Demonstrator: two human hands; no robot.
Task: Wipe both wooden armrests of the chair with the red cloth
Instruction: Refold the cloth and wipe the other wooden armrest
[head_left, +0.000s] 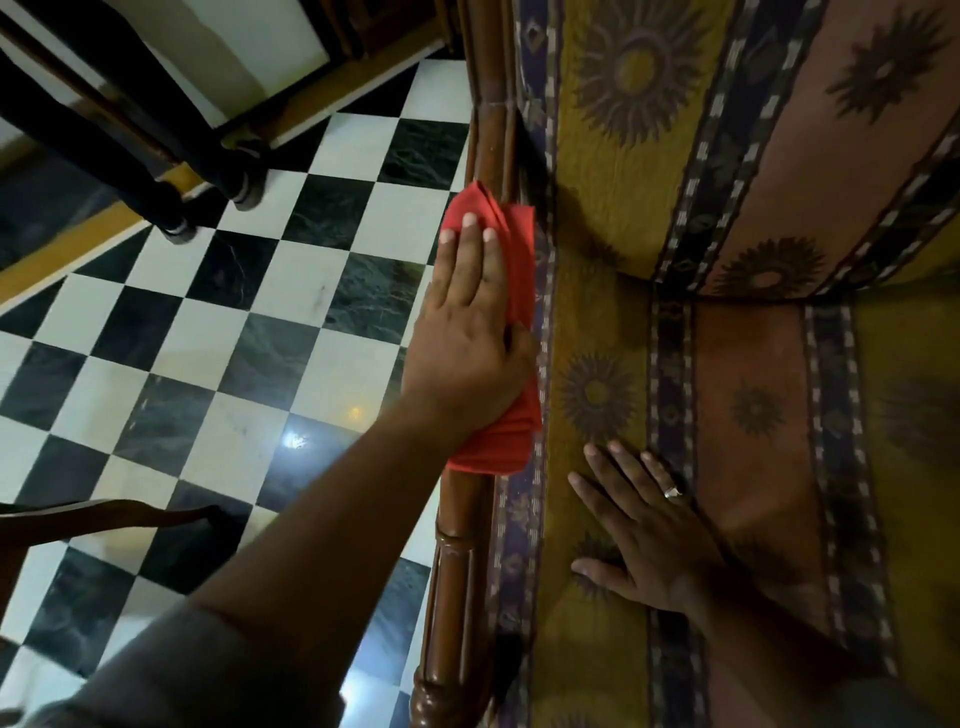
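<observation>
The chair's left wooden armrest (457, 545), a turned reddish-brown rail, runs from the bottom centre up to the top of the view. The red cloth (519, 249) is draped over its middle stretch. My left hand (467, 332) lies flat on the cloth, fingers pointing away from me and thumb curled around the rail's inner side, pressing the cloth onto the wood. My right hand (654, 535), wearing a ring, rests palm down with fingers spread on the patterned seat cushion (753, 415). The other armrest is out of view.
The back cushion (649, 104) with sun motifs rises at the upper right. To the left of the chair is a black-and-white checkered floor (234, 312). Dark furniture legs (244, 176) stand at the upper left, and a curved dark wooden piece (104, 514) juts in at the lower left.
</observation>
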